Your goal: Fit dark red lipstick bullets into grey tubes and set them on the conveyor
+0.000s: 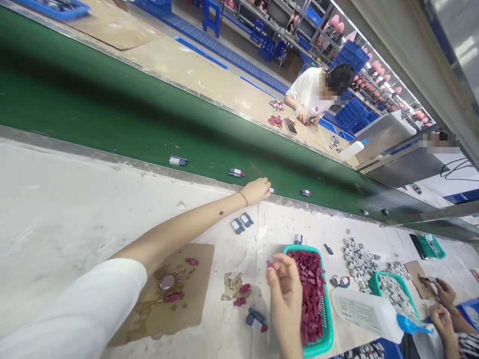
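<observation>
My left hand [256, 191] reaches to the near edge of the green conveyor belt [149, 134], fingers closed on a small blue-and-white plastic part [272, 190], mostly hidden by them. My right hand [286, 286] is beside the teal basket [328, 319] of dark red plastic pieces [309, 279], pinching one small red piece [270, 265] between thumb and finger. Two blue-and-white parts [237, 226] lie on the white table below my left wrist. Left of my right hand lies a dark blue part with a red tip [256, 319]; two loose red pieces [239, 301] are near it.
Several assembled parts [235, 172] lie on the belt. A stained cardboard sheet [187, 294] carries a round metal cap [167, 283]. A white bottle with blue nozzle [366, 311] lies near grey pieces [359, 259]. A co-worker's hands [443, 304] are at right; another person [314, 92] sits across the belt.
</observation>
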{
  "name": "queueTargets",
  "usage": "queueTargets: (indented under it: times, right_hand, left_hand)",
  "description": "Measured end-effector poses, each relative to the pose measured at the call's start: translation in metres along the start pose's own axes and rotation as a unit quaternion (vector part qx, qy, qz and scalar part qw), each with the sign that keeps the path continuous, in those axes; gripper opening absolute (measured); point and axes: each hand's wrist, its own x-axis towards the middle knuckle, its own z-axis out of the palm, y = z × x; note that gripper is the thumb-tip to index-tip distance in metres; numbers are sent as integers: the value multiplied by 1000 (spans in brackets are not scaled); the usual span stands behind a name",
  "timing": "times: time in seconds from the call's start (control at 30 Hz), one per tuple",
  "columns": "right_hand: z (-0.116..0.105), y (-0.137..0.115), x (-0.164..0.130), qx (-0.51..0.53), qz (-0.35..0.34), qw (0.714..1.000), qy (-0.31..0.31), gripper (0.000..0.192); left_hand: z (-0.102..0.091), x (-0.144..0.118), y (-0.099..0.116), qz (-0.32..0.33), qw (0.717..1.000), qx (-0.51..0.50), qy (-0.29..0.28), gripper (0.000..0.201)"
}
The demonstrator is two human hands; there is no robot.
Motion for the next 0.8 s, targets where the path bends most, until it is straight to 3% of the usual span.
queueTargets:
  times: [0.13,0.2,0.37,0.47,0.57,0.67,0.73,0.8]
  right_hand:
    - [48,-4,-7,64,35,988,-133,25]
    - [67,-5,-7,54,39,979,-192,25]
    - [103,-7,-7,-12,-40,955,-293,22]
    - [117,-6,-9,-41,-94,941,-324,19]
    - [127,-4,-9,-74,-146,929,-332,19]
    - [133,-2,-8,-118,-211,914,-325,24]
    - [136,-1,-8,-148,-247,902,-322,26]
    - [138,-1,-9,-171,-277,889,-322,26]
  left_hand:
    - [-21,-39,-1,-68,984,-161,29,23]
    - [-42,-73,-4,-109,962,-248,46,33]
    - [-99,-170,-10,-181,892,-407,81,32]
    - [-115,-218,-15,-249,824,-498,103,28]
    - [-115,-251,-20,-310,751,-571,116,24]
    - [-109,-271,-21,-322,750,-564,122,23]
    - [-104,-279,-21,-316,777,-531,119,25]
    - [-100,-283,-21,-297,822,-471,118,28]
